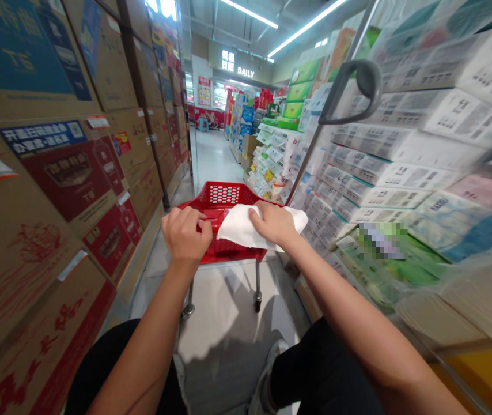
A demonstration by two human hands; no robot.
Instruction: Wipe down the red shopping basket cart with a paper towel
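Observation:
A red plastic shopping cart (225, 193) on metal legs with casters stands in front of me. My left hand (186, 231) is closed at the left end of its red handle (214, 218), fingers curled over the bar. My right hand (273, 223) presses a white cloth (241, 226) against the right part of the handle, its fingers bent over the fabric. The cloth drapes over the bar and hides it there. Little of the basket's inside shows behind my hands.
Stacked cardboard cartons (67, 173) wall the left side. Wrapped tissue packs (419, 155) are piled close on the right, with a grey hook-shaped handle on a pole (369, 86) before them. The tiled aisle (214, 153) runs ahead to a blue stool (203, 124).

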